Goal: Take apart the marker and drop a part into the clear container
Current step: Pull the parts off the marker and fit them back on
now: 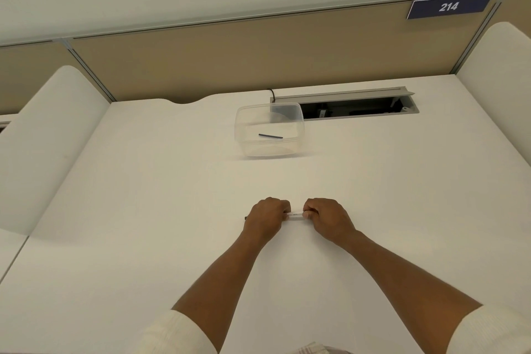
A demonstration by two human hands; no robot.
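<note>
A white marker [295, 215] lies level just above the white desk, gripped at both ends. My left hand [265, 215] is closed around its left end, and a small dark tip pokes out past that fist on the left. My right hand [326, 217] is closed around its right end. Only a short white stretch of the barrel shows between the fists. The clear container [268, 149] stands farther back on the desk, without a lid, with a thin dark stick [270, 136] lying inside on its bottom.
An open grey cable tray [353, 106] with a black cable is set into the desk right behind the container. White side dividers [51, 135] flank the desk. A beige partition with a blue sign reading 214 [448, 6] closes the back.
</note>
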